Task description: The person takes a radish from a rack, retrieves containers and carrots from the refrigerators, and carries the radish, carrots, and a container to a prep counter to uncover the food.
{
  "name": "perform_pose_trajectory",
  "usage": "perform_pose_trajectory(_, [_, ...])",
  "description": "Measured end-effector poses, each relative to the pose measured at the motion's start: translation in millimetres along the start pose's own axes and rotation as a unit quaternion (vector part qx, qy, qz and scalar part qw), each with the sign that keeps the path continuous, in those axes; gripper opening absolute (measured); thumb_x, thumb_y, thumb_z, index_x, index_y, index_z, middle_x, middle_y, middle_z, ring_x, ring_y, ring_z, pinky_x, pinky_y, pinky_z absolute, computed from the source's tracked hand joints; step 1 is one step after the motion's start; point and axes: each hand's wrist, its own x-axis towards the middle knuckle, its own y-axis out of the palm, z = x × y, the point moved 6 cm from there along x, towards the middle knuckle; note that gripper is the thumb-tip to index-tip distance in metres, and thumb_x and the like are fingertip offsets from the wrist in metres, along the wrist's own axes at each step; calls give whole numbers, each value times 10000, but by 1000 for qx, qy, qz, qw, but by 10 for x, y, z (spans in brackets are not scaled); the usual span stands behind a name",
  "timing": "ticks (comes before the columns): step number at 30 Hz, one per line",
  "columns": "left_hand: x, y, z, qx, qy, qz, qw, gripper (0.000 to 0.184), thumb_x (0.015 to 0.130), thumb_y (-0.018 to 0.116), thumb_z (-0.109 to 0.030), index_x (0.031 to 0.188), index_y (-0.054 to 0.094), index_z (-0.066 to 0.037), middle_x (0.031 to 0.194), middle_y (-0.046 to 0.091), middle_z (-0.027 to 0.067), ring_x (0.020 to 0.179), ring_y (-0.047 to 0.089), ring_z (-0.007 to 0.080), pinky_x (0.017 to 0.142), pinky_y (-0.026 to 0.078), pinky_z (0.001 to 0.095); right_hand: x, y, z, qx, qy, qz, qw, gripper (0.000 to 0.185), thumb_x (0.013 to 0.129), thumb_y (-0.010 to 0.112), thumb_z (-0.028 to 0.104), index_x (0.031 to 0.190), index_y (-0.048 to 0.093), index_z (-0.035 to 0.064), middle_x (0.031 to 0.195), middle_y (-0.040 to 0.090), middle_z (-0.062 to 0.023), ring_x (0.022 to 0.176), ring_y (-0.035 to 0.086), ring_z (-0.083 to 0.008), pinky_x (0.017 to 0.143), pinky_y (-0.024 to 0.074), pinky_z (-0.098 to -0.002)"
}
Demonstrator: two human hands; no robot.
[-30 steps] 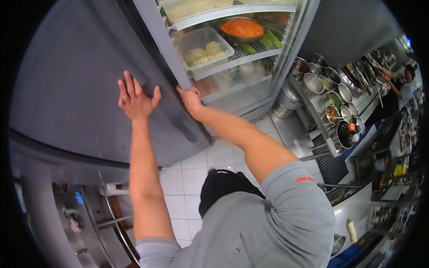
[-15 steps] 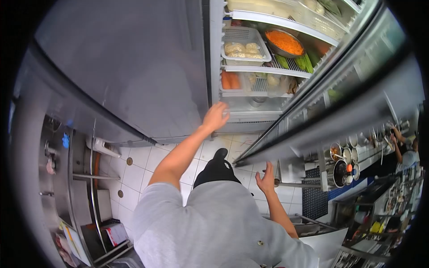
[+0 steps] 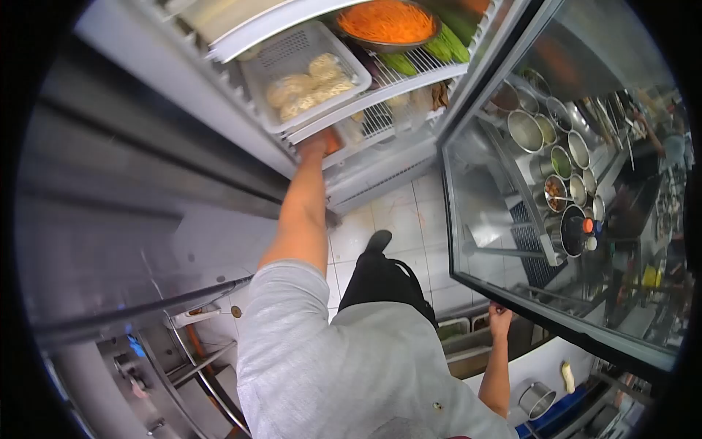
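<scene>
Glass door [image 3: 497, 197] clear of shelf edges [image 3: 380, 101]

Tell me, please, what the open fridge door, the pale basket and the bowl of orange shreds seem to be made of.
Open fridge door: mostly clear, glossy glass, probably, since pots show through it.
Pale basket: likely plastic, rather matt, judging by its moulded-looking holes.
Bowl: seems smooth metal, from its grey, shiny rim.
</scene>
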Motion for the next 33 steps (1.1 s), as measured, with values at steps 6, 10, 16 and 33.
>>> perform_pose_trajectory(6, [268,-215,-63,-91,5,103,990,542,916,577,-329,1333,511,11,1360,524,239,1280,466,419,1062,399,449,-94,-143,579,-40,96,-94,990,343,835,656,77,1126,557,-77,977,645,-140,895,610,-231,830,475,-344])
perform_pose_trajectory(10, [343,-284,-77,-79,12,149,986,552,918,582,-331,1343,496,12,1362,521,240,1279,464,424,1058,399,451,-110,319,49,-87,78,-179,977,471,820,618,94,1248,466,-33,971,662,-191,936,645,-331,861,494,-405])
perform_pose_trajectory(16, [-39,-405,-236,-29,-5,82,996,570,923,591,-334,1358,473,15,1364,518,240,1276,461,432,1053,399,454,-179,2085,-1202,-48,166,155,973,380,841,547,117,1216,535,59,939,653,-121,837,649,-247,744,517,-344])
perform_pose_trajectory(33, [-3045,-1407,-406,-292,-32,122,948,469,970,582,-289,1306,440,6,1112,595,208,1010,600,331,899,468,420,1082,3279,2864,-37,-232,251,939,248,846,613,124,1077,641,38,1011,688,-202,974,670,-357,847,536,-412])
